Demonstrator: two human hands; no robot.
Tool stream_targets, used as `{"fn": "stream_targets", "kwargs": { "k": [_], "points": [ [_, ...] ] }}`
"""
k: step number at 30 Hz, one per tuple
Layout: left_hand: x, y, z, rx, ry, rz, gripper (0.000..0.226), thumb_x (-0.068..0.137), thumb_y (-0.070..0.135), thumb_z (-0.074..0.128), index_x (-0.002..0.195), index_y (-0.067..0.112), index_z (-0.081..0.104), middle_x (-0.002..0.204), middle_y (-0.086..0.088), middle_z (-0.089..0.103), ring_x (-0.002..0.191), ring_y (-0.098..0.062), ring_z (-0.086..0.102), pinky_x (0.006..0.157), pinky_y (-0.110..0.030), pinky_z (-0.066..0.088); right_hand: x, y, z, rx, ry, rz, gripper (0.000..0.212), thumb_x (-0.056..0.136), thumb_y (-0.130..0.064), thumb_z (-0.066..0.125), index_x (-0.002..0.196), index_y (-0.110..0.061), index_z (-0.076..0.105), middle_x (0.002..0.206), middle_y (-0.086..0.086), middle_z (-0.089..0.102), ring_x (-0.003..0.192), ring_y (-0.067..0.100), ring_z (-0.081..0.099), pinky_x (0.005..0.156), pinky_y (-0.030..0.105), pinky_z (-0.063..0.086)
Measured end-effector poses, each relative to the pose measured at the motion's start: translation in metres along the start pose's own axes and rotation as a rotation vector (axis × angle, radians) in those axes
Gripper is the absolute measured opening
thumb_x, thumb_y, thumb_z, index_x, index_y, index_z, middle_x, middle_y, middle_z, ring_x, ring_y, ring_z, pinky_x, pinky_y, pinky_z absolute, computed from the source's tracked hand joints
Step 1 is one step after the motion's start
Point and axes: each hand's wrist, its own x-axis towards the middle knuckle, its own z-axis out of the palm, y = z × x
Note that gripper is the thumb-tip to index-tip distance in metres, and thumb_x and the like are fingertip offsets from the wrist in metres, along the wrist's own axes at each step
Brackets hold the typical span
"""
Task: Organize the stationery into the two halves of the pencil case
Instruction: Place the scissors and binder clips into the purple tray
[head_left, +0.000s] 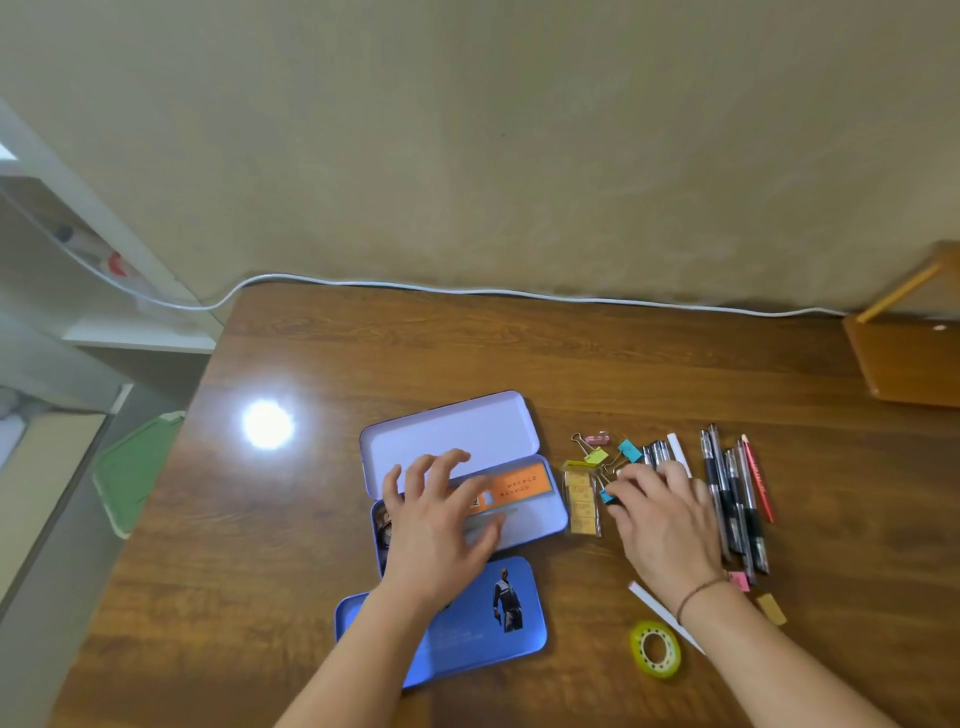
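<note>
The lavender tin pencil case (498, 431) lies open mid-table, its upper half bare. Its lower half (550, 514) holds an orange-labelled item (522, 486) and something dark at the left end. My left hand (441, 525) hovers over the lower half with fingers spread, holding nothing. My right hand (665, 519) rests on the pile of binder clips (610, 454), its fingertips at a blue clip (607, 496); whether it grips the clip is unclear. Several pens (737, 499) lie right of that hand, and a yellow packet (583, 499) sits beside the case.
A blue lid with a printed figure (483, 623) lies in front of the case. A yellow-green tape roll (655, 649), a white strip (660, 610), a pink eraser (740, 581) and a tan piece (771, 609) are near my right wrist. An orange stand (904, 358) occupies the far right; a white cable (467, 288) runs along the wall.
</note>
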Motion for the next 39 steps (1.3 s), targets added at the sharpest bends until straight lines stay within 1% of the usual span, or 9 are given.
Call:
{"fn": "stream_targets", "kwargs": {
  "k": [5, 10, 13, 16, 19, 22, 25, 30, 39],
  "points": [
    [-0.002, 0.003, 0.007, 0.106, -0.102, 0.068, 0.031, 0.082, 0.055, 0.057, 0.106, 0.035, 0.064, 0.136, 0.004, 0.053, 0.118, -0.029, 0.051, 0.105, -0.06, 0.021, -0.002, 0.003, 0.003, 0.043, 0.027, -0.05, 0.016, 0.074, -0.02, 0.077, 0.088, -0.028, 0.073, 0.099, -0.012, 0.065, 0.094, 0.02, 0.048, 0.073, 0.034, 0.035],
    [-0.005, -0.002, 0.007, 0.134, -0.204, 0.179, 0.044, 0.089, 0.067, 0.046, 0.123, 0.044, 0.059, 0.149, 0.004, 0.044, 0.125, -0.029, 0.048, 0.108, -0.063, 0.019, -0.006, 0.01, -0.001, 0.207, 0.166, -0.012, 0.012, 0.086, -0.019, 0.061, 0.09, -0.023, 0.072, 0.095, -0.011, 0.069, 0.098, 0.018, 0.049, 0.077, 0.033, 0.034],
    [-0.004, -0.003, 0.008, 0.165, -0.244, 0.2, 0.046, 0.088, 0.071, 0.044, 0.122, 0.044, 0.061, 0.152, 0.003, 0.041, 0.127, -0.031, 0.046, 0.108, -0.067, 0.019, -0.005, 0.001, -0.013, 0.436, 0.219, 0.09, 0.027, 0.091, -0.03, 0.046, 0.097, -0.017, 0.068, 0.096, -0.006, 0.067, 0.1, 0.013, 0.05, 0.085, 0.023, 0.032],
    [-0.003, -0.003, 0.008, 0.183, -0.251, 0.199, 0.048, 0.088, 0.073, 0.042, 0.12, 0.043, 0.062, 0.153, 0.002, 0.038, 0.127, -0.031, 0.046, 0.108, -0.067, 0.018, 0.012, -0.023, -0.019, 0.556, 0.231, 0.007, 0.034, 0.095, -0.024, 0.036, 0.106, -0.011, 0.065, 0.1, 0.0, 0.065, 0.101, 0.014, 0.049, 0.091, 0.018, 0.034],
    [-0.004, -0.004, 0.008, 0.167, -0.237, 0.192, 0.049, 0.088, 0.073, 0.043, 0.12, 0.041, 0.062, 0.154, 0.002, 0.038, 0.125, -0.031, 0.047, 0.108, -0.068, 0.018, 0.033, -0.044, -0.013, 0.451, 0.204, -0.203, 0.029, 0.09, -0.015, 0.04, 0.106, -0.012, 0.064, 0.096, 0.0, 0.065, 0.096, 0.019, 0.05, 0.086, 0.03, 0.042],
    [-0.004, -0.004, 0.008, 0.146, -0.233, 0.189, 0.049, 0.089, 0.072, 0.042, 0.12, 0.04, 0.061, 0.154, 0.002, 0.037, 0.125, -0.03, 0.047, 0.107, -0.067, 0.019, 0.047, -0.051, 0.001, 0.144, 0.117, -0.442, 0.029, 0.081, -0.012, 0.046, 0.104, -0.02, 0.062, 0.089, -0.004, 0.063, 0.088, 0.021, 0.05, 0.076, 0.034, 0.037],
    [-0.004, -0.005, 0.009, 0.138, -0.228, 0.196, 0.049, 0.09, 0.071, 0.041, 0.121, 0.039, 0.061, 0.154, 0.001, 0.037, 0.124, -0.03, 0.046, 0.108, -0.067, 0.018, 0.055, -0.051, 0.005, -0.001, 0.083, -0.529, 0.026, 0.08, -0.012, 0.045, 0.096, -0.023, 0.062, 0.087, -0.005, 0.061, 0.085, 0.023, 0.049, 0.07, 0.035, 0.033],
    [-0.004, -0.006, 0.01, 0.133, -0.23, 0.194, 0.052, 0.09, 0.072, 0.04, 0.124, 0.039, 0.061, 0.155, 0.002, 0.036, 0.125, -0.029, 0.044, 0.109, -0.066, 0.018, 0.046, -0.048, 0.004, 0.106, 0.121, -0.367, 0.02, 0.076, -0.015, 0.068, 0.095, -0.021, 0.064, 0.103, 0.001, 0.059, 0.09, 0.026, 0.05, 0.073, 0.039, 0.042],
    [-0.004, -0.005, 0.008, 0.136, -0.238, 0.191, 0.05, 0.089, 0.07, 0.042, 0.124, 0.039, 0.061, 0.156, 0.003, 0.034, 0.126, -0.028, 0.044, 0.11, -0.064, 0.016, 0.045, -0.057, 0.005, 0.094, 0.097, -0.216, 0.01, 0.076, -0.026, 0.073, 0.082, -0.024, 0.065, 0.094, -0.002, 0.055, 0.088, 0.024, 0.049, 0.071, 0.038, 0.039]
  ]
}}
